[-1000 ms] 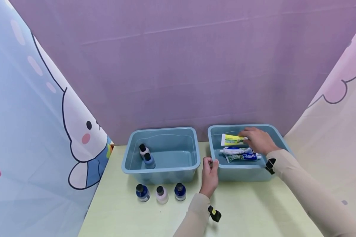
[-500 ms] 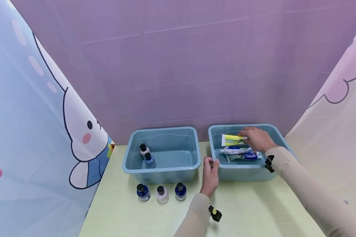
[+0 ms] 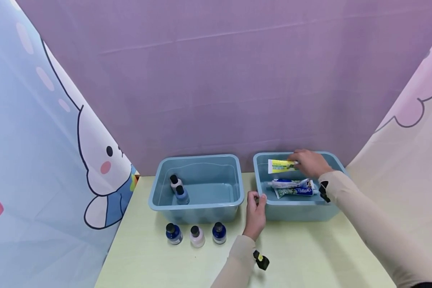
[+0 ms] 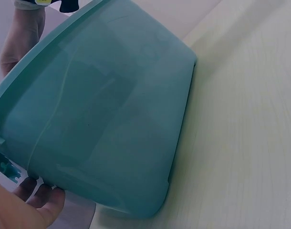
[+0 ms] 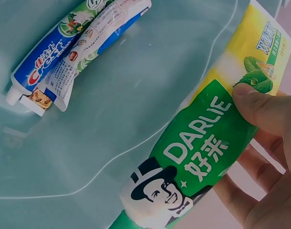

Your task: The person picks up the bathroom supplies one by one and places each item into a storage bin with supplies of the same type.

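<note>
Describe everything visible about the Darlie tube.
The tube looks plastic: yellow by its flat end, green then white towards its green cap, with DARLIE lettering and a hatted figure. The right grip holds it in or over the right bin, flat end pointing left in the head view, nothing else visibly touching it.

My flat toothpaste tube (image 5: 198, 136): green and yellow, mint-leaf print
Rectangular plastic bins (image 3: 198, 215): plain blue
My fabric sleeves (image 3: 367, 224): plain beige
Tabletop (image 3: 291, 256): pale yellow, faint wood grain
</note>
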A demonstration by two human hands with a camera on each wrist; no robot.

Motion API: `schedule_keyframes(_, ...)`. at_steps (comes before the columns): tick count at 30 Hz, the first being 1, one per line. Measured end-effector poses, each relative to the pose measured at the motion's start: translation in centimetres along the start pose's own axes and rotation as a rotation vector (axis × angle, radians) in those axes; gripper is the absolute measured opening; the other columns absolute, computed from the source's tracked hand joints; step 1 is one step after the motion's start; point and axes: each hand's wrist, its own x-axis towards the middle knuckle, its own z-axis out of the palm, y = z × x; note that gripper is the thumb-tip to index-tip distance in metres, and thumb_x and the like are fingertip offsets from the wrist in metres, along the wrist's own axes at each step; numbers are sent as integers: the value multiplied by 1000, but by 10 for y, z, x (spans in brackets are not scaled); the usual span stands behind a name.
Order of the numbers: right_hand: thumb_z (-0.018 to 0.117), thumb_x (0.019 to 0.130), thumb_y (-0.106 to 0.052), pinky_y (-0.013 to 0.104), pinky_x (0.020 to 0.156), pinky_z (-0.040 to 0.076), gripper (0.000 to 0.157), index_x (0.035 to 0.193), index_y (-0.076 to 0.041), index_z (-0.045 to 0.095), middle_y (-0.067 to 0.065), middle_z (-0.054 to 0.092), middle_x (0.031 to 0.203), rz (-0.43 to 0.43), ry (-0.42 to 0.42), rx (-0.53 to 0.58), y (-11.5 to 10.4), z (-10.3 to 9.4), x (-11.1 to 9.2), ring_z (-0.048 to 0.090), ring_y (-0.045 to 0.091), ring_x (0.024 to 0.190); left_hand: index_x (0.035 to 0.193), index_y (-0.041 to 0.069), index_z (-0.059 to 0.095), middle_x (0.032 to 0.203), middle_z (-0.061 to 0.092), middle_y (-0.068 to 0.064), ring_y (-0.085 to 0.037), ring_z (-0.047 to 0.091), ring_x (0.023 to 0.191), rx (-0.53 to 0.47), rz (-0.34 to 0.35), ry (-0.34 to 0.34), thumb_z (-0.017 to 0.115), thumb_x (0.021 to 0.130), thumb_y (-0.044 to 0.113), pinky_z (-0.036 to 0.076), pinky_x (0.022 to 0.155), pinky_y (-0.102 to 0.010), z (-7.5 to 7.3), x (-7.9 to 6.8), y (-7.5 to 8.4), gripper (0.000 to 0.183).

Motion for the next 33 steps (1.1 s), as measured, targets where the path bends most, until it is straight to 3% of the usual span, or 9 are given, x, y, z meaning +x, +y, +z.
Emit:
schedule_keyframes(5, 76, 90, -3, 52, 90, 56, 32, 120, -10, 74, 12, 73, 116, -19, -4, -3, 2, 4, 6, 69, 33, 105, 109, 14, 42, 121, 51, -2, -16, 49, 113, 1, 6, -11, 44, 111, 34, 42, 96, -37, -1, 0, 0, 20)
schedule_keyframes(13, 75, 90, -3, 52, 90, 56, 31, 121, -9, 74, 13, 73, 119, -7, 6, 18, 8, 10, 14, 70, 33, 105, 107, 12, 39, 111, 48, -2, -15, 47, 95, 2, 29, -30, 43, 110, 38, 38, 83, -32, -3, -1, -2, 27)
schedule_keyframes(33, 73, 93, -4, 54, 91, 55, 28, 120, -8, 74, 16, 72, 120, 26, 14, 34, 17, 25, 23, 68, 37, 107, 108, 13, 42, 122, 52, -1, -14, 50, 112, 10, 17, -17, 44, 111, 33, 41, 96, -35, -2, -2, 3, 20)
